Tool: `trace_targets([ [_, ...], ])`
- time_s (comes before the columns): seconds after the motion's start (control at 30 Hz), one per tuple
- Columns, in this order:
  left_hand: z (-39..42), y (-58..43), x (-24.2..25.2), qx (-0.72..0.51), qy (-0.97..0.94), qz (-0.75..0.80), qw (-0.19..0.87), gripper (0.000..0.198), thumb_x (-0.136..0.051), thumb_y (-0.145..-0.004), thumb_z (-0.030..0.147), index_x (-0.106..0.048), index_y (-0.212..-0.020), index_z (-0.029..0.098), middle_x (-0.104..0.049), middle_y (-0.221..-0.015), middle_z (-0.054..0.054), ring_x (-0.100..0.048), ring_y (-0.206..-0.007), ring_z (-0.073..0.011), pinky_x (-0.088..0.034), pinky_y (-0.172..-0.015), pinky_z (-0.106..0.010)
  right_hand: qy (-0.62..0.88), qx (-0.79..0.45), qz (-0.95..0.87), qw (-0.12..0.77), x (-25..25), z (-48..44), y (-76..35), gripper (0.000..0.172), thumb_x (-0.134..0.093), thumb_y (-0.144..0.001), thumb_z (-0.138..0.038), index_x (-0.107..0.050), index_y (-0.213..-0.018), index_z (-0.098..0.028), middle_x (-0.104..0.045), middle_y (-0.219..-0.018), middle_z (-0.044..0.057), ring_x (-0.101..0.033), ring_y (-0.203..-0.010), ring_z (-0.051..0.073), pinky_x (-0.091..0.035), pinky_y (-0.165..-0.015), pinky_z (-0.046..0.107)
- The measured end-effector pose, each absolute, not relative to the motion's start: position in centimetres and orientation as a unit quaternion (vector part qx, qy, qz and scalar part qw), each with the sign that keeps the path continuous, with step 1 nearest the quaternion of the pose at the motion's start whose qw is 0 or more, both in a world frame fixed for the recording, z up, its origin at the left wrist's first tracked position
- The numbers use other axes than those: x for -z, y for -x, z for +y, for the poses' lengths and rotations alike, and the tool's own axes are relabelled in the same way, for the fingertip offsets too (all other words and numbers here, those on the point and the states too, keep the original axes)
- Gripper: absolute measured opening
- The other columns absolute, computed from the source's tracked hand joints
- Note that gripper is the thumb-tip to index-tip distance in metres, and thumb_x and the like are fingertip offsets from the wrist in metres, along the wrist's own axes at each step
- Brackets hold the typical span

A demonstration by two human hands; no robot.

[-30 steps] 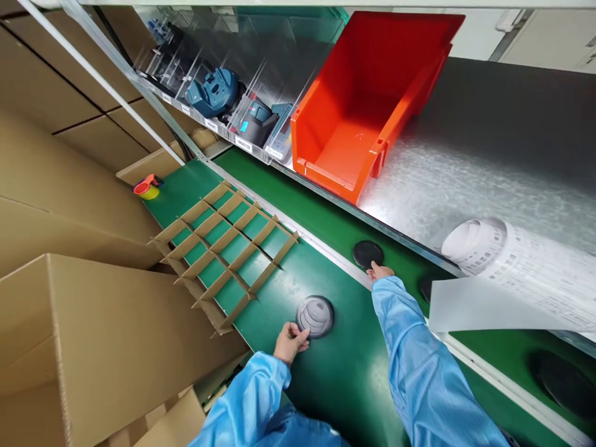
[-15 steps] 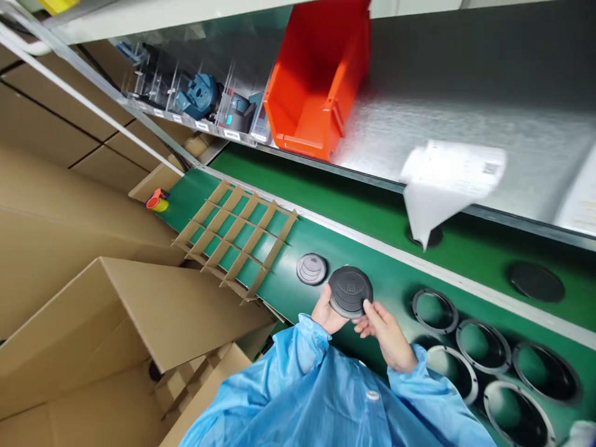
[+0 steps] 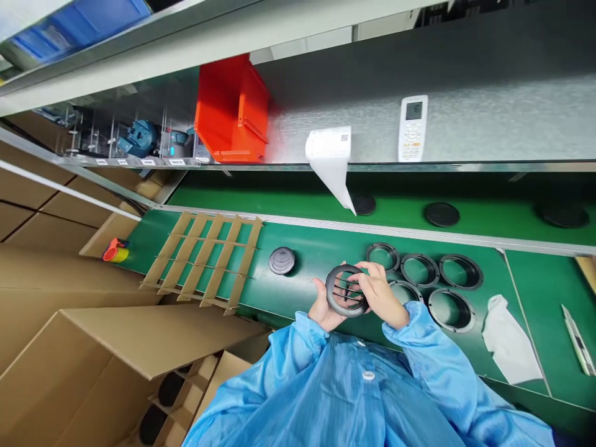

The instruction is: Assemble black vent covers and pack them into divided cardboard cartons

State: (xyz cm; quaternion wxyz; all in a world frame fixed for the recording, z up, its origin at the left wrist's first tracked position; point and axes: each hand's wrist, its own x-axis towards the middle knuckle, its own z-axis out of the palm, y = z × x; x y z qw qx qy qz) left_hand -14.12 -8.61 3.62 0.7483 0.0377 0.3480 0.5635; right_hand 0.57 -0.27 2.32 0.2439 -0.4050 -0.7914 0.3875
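Between my hands is a round black air vent (image 3: 331, 292), its slats turned edge-on so that gaps show through the ring. My left hand (image 3: 323, 310) holds the vent's left and lower side, with the thumb sticking up beside the rim. On the right side, my right hand (image 3: 379, 295) grips the rim, its fingers reaching over to the slats. Another round vent (image 3: 282, 261), its slats closed, lies on the green work surface (image 3: 298, 298) to the left. Several black rings (image 3: 451, 310) lie to the right of my hands.
A cardboard divider grid (image 3: 200, 261) lies at the left, above an open carton (image 3: 153, 341). A white cloth (image 3: 510, 341) and a utility knife (image 3: 578, 341) are at the right. The shelf carries an orange bin (image 3: 254, 124), a paper roll (image 3: 329, 146) and a remote control (image 3: 413, 128).
The vent's slats have gone from closed to open. My right hand has moved up from its lower edge onto the slats and right rim. The view has swung to the right.
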Motion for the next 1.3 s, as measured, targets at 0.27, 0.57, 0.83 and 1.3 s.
trace_targets([
  [0.27,-8.4,11.8,-2.3,-0.517,-0.023,0.352,0.780,0.105,-0.030,-0.068,0.094,-0.051,-0.141,0.022,-0.062,-0.129,-0.018,-0.058,-0.120,-0.0379,-0.043,-0.103,-0.058,0.356,-0.300,-0.837,0.287,-1.4,-3.5,-5.1,0.055,-0.031,-0.102,-0.053,-0.052,-0.144,-0.025,-0.045,-0.151,0.009,-0.037,-0.138,0.029,-0.036,-0.115,0.052],
  [0.57,-6.5,8.9,0.4,-0.438,0.004,0.388,0.811,0.095,-0.030,-0.076,0.089,-0.050,-0.143,0.024,-0.057,-0.138,-0.017,-0.052,-0.130,-0.0358,-0.045,-0.105,-0.055,0.376,-0.363,-0.848,0.087,4.1,-0.5,-4.5,0.110,-0.078,-0.066,-0.052,-0.024,-0.158,-0.025,-0.034,-0.153,0.018,-0.039,-0.135,0.036,-0.041,-0.105,0.051],
  [0.83,-8.1,15.3,3.0,-0.440,0.076,0.506,0.738,0.064,-0.055,-0.089,0.062,-0.053,-0.134,0.016,-0.053,-0.141,-0.020,-0.058,-0.124,-0.0296,-0.048,-0.105,-0.043,0.564,-0.091,-0.819,0.047,9.4,10.4,-3.0,0.110,-0.081,-0.061,-0.056,-0.033,-0.153,-0.019,-0.034,-0.149,0.024,-0.036,-0.130,0.043,-0.030,-0.103,0.059],
  [1.3,-12.3,23.4,6.6,-0.457,0.214,0.620,0.600,0.014,-0.060,-0.089,0.026,-0.066,-0.090,0.013,-0.070,-0.092,-0.010,-0.069,-0.078,-0.0144,-0.057,-0.084,-0.029,0.413,-0.085,-0.898,0.125,8.2,4.8,8.6,0.074,-0.041,-0.097,-0.051,-0.025,-0.157,-0.011,-0.021,-0.162,0.019,-0.018,-0.149,0.037,-0.008,-0.118,0.061],
])
